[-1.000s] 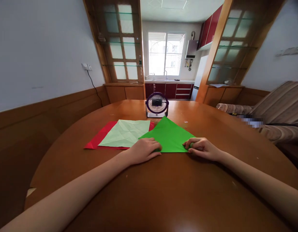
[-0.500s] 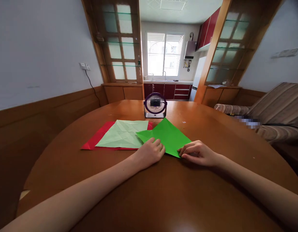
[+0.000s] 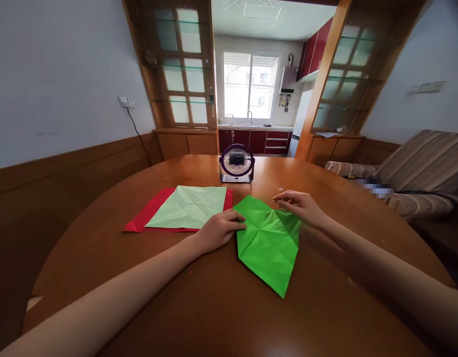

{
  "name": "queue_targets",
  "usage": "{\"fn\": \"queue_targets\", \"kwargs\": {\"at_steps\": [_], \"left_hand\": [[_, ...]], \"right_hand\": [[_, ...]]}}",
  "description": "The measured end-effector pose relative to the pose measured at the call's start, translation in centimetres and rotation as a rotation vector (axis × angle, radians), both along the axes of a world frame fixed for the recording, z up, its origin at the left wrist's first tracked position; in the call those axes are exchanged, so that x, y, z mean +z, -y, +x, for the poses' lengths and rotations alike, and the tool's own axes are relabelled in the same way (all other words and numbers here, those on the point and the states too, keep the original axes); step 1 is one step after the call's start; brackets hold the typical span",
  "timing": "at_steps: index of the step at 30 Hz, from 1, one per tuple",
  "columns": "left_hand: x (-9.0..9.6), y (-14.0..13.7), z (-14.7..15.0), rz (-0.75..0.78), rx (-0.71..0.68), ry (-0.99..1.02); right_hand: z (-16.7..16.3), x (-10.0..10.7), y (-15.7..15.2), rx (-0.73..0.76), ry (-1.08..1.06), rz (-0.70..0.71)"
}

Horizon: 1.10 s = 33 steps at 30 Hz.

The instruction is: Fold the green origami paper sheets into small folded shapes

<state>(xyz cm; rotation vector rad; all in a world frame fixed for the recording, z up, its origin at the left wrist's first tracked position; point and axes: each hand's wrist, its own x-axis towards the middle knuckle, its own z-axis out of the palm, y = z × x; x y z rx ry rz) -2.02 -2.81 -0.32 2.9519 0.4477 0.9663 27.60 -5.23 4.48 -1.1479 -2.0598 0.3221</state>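
Note:
A sheet of green paper (image 3: 268, 243) lies creased and unfolded on the table, its near corner pointing toward me. Creases meet near its middle, and its far right side bends up a little. My left hand (image 3: 223, 229) grips the left edge of this sheet, the fingers on top and the thumb hidden. Just beyond the far right edge is my right hand (image 3: 301, 207), its fingers lightly curved and apart from the thumb, with no paper visible between the tips. The right wrist passes over the sheet's right corner.
Left of the green sheet, a pale green creased sheet (image 3: 188, 206) rests on red paper (image 3: 140, 218). A small purple desk fan (image 3: 237, 162) stands farther back on the round-edged wooden table (image 3: 158, 307). A striped sofa (image 3: 426, 168) is at the right.
The green sheet has gone from folded to spread out, its near corner now closer to me. My right hand has moved away from me and let go; my left hand shifted slightly left.

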Motion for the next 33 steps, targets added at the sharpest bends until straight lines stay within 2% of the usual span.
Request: {"fn": "queue_targets", "kwargs": {"at_steps": [4,7,10,16,20,22,24,29,33], "left_hand": [[-0.1,-0.4,0.0,-0.19,-0.049,0.127],[0.0,-0.6,0.0,-0.303,-0.044,0.207],[0.3,-0.5,0.0,-0.379,-0.027,0.248],[0.4,-0.4,0.3,-0.32,0.073,0.116],[0.2,-0.4,0.5,-0.224,0.151,-0.033],[0.1,-0.3,0.7,-0.19,0.176,-0.076],[0.1,-0.1,0.7,-0.175,0.193,-0.099],[0.2,0.0,0.6,-0.219,0.129,-0.13],[0.2,-0.2,0.4,-0.278,-0.01,-0.141]], "right_hand": [[-0.2,-1.2,-2.8,-0.121,0.075,-0.031],[-0.4,-0.8,-4.5,-0.126,0.233,-0.174],[-0.4,0.2,-5.7,-0.054,0.376,-0.339],[-0.6,0.5,-5.4,-0.04,0.327,-0.556],[-0.4,0.6,-4.4,0.036,0.275,-0.787],[-0.2,0.9,-4.2,0.077,0.24,-0.854],[-0.1,1.0,-4.2,0.059,0.235,-0.844],[0.0,0.2,-5.1,-0.133,0.308,-0.542],[0.0,-1.0,-5.7,-0.078,0.178,-0.622]]}}
